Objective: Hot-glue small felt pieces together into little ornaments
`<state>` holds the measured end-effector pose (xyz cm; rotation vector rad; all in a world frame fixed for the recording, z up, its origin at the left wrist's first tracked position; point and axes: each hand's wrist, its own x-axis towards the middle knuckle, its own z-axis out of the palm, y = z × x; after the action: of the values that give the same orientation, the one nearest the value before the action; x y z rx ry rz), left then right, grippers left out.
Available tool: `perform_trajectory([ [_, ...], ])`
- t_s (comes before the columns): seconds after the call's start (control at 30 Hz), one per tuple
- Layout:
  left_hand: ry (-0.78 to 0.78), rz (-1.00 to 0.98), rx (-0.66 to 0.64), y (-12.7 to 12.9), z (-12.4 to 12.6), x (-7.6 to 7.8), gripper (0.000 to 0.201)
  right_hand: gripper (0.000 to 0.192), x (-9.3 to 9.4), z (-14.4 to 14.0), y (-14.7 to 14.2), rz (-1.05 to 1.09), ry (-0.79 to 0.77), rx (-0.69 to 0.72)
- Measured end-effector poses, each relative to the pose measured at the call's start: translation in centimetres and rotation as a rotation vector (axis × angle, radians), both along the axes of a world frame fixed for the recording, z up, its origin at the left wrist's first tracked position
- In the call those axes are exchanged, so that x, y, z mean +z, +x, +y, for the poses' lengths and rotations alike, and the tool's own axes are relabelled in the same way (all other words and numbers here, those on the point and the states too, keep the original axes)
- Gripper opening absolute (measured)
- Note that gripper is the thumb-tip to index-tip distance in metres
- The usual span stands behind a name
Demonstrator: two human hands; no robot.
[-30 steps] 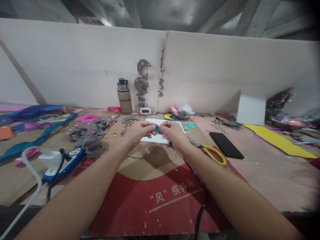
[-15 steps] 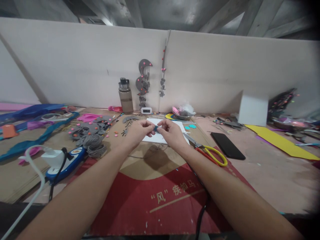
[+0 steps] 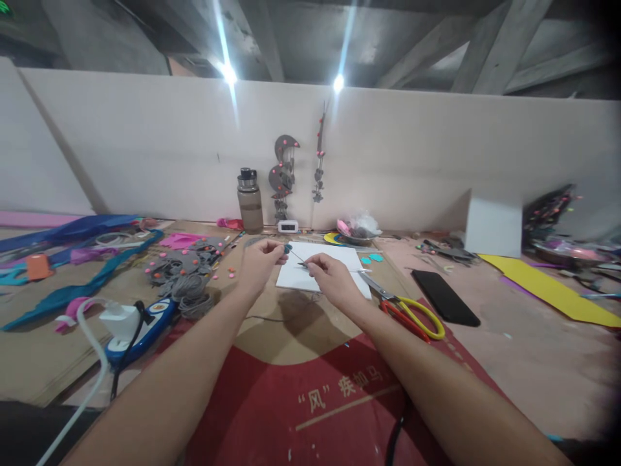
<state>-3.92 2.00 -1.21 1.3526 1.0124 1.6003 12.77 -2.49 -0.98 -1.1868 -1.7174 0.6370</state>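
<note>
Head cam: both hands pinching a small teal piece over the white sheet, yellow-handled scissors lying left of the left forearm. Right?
Not quite. In the head view the yellow-handled scissors lie to the right of the right hand, beside the black phone, not left of the left forearm. The rest holds: the left hand and right hand pinch a small teal piece over the white sheet.

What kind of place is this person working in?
Probably a handicraft workbench. Grey felt cut-outs lie heaped on it, scissors rest beside the right hand, and finished hanging ornaments lean on the partition.
</note>
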Motion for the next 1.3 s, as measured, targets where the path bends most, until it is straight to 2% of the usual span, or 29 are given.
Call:
perform_trajectory([
  [0.07, 0.041, -0.081, 0.076, -0.8, 0.8, -0.2, 0.019, 0.022, 0.1, -0.1, -0.1, -0.005, -0.027, 0.04],
  [0.17, 0.064, -0.227, 0.155, -1.8, 1.7, -0.1, 0.021, 0.023, 0.3, -0.9, -0.5, -0.048, -0.083, 0.177],
  [0.27, 0.057, -0.369, 0.156, -2.3, 2.0, 0.1, 0.02, 0.026, 0.5, -2.0, -0.9, -0.163, -0.12, 0.365],
  [0.37, 0.055, -0.437, 0.122, -2.4, 2.0, 0.1, 0.02, 0.033, 0.9, -2.7, -0.9, -0.357, -0.012, 0.478],
  [0.47, 0.051, -0.473, 0.097, -2.4, 1.9, 0.1, 0.023, 0.03, 1.4, -2.8, -0.4, -0.511, 0.076, 0.372],
  [0.53, 0.015, -0.5, 0.081, -2.4, 1.8, 0.3, 0.025, 0.027, 1.8, -2.7, -0.1, -0.533, 0.052, 0.232],
  [0.6, -0.031, -0.53, 0.082, -2.5, 1.5, 0.7, 0.026, 0.028, 2.0, -2.6, 0.2, -0.532, -0.005, 0.15],
  [0.77, -0.048, -0.608, 0.144, -3.1, 1.1, 1.6, 0.029, 0.029, 1.6, -2.8, 0.1, -0.559, -0.165, 0.165],
  [0.87, -0.025, -0.655, 0.134, -3.5, 1.3, 1.8, 0.028, 0.026, 1.2, -2.7, 0.0, -0.547, -0.111, 0.164],
  [0.97, -0.035, -0.67, 0.128, -3.7, 1.5, 1.7, 0.026, 0.023, 1.2, -2.3, 0.3, -0.498, -0.034, 0.085],
  [1.03, -0.081, -0.693, 0.093, -3.5, 1.5, 1.7, 0.026, 0.023, 1.4, -1.9, 0.6, -0.445, 0.006, 0.006],
  [1.2, -0.312, -0.818, -0.123, -2.8, 1.0, 1.9, 0.023, 0.02, 1.4, -1.2, 1.1, -0.32, 0.047, -0.106],
  [1.3, -0.34, -0.802, -0.151, -2.3, 0.7, 1.9, 0.023, 0.02, 1.0, -0.8, 1.4, -0.29, 0.079, -0.149],
])
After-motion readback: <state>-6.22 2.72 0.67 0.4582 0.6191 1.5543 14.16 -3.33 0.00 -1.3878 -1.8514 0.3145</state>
